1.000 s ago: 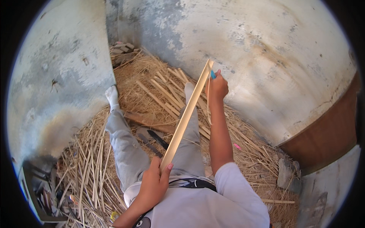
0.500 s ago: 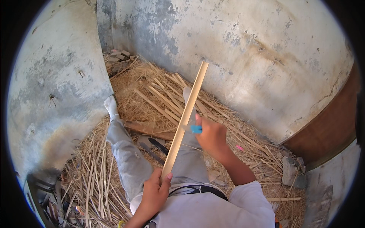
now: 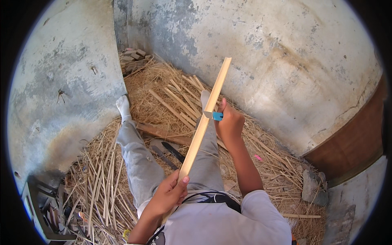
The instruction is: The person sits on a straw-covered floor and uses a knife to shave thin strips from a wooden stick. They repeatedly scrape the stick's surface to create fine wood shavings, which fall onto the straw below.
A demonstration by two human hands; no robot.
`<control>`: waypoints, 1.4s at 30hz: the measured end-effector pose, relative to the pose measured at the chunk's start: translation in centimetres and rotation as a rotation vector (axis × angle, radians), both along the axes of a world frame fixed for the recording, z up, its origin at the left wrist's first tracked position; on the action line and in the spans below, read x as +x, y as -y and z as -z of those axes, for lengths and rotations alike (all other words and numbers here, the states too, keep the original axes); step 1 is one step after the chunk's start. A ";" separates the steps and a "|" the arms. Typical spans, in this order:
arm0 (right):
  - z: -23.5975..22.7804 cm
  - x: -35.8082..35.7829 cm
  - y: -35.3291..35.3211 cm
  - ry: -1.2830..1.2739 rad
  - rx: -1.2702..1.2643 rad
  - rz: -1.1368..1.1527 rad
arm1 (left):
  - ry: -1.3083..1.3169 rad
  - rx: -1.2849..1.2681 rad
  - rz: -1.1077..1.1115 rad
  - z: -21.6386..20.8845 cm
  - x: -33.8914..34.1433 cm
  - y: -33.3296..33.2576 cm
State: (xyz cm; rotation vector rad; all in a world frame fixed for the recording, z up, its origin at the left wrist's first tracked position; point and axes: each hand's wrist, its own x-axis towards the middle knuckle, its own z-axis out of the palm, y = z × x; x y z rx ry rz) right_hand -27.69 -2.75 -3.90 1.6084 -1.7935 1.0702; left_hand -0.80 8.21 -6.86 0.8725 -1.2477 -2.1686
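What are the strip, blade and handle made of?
The strip looks like raw bamboo or wood: pale tan, lengthwise lines. The blade is probably matte metal: flat, grey. The blue handle may be smooth plastic: evenly coloured, though the right hand partly hides it.

A head-worn fisheye looks steeply down; both hands (image 3: 230,124) lie near, mid-view.

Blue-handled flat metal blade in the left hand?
No: the right hand grips its blue handle; the left hand holds a pale wooden strip.
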 end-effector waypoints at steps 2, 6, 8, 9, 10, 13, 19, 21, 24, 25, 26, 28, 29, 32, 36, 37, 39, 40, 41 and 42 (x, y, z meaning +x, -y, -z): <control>-0.4 -0.9 1.6 0.009 -0.090 0.027 | 0.010 -0.014 0.007 -0.4 0.1 -0.3; -4.4 -7.8 6.5 0.273 0.090 0.341 | 0.007 0.013 0.044 0.0 -0.5 -0.8; -6.8 -11.4 9.3 0.221 0.061 0.460 | 0.120 -0.049 0.102 -0.2 -0.1 -1.6; -8.4 -14.1 11.0 0.251 0.073 0.522 | 0.172 -0.097 0.132 -0.5 0.1 -1.8; -9.4 -17.8 12.2 0.325 0.117 0.600 | 0.160 -0.090 0.104 -0.7 0.3 -2.2; -12.6 -21.6 10.8 0.354 0.083 0.667 | 0.133 -0.076 -0.082 -1.5 1.2 -2.1; -6.2 -5.9 -0.8 0.138 0.196 0.085 | -0.001 0.094 0.014 -0.9 0.8 -0.3; -2.2 -1.0 -3.8 0.066 0.071 -0.118 | -0.009 0.051 0.044 -0.3 0.8 -0.6; 0.7 1.4 -6.1 0.000 0.000 -0.212 | -0.009 0.001 0.019 -0.7 0.4 -1.6; 1.1 1.4 -6.4 -0.028 0.022 -0.206 | -0.002 -0.010 -0.005 -0.9 0.2 -2.0; 1.4 1.5 -6.5 -0.051 0.039 -0.200 | 0.048 -0.104 -0.025 -0.4 0.1 -2.1; 1.5 1.7 -6.1 -0.058 0.106 -0.116 | 0.148 -0.291 -0.065 1.1 -0.2 -2.3; 1.3 1.5 -5.8 -0.067 0.139 -0.068 | 0.218 -0.386 -0.089 1.2 -0.4 -2.3; 0.3 -0.4 -3.9 -0.070 0.072 -0.093 | 0.378 -0.593 -0.116 0.9 -0.9 -2.8; -1.4 -1.7 -2.8 -0.064 0.190 0.040 | 0.427 -0.639 -0.094 -0.3 -1.1 -2.6; -1.7 -2.6 -1.9 -0.073 0.187 0.116 | 0.428 -0.645 -0.105 -0.3 -1.2 -2.7; -3.7 -5.8 0.5 0.082 0.318 0.266 | 0.411 -0.694 -0.087 0.6 -1.2 -3.4; -5.5 -8.4 2.0 0.247 0.447 0.342 | 0.401 -0.721 -0.074 1.0 -1.3 -3.7; -7.2 -10.4 2.9 0.283 0.434 0.475 | 0.396 -0.699 -0.025 1.0 -1.3 -4.2; -7.2 -14.2 4.3 0.247 0.347 0.573 | 0.389 -0.686 0.024 0.5 -1.2 -4.7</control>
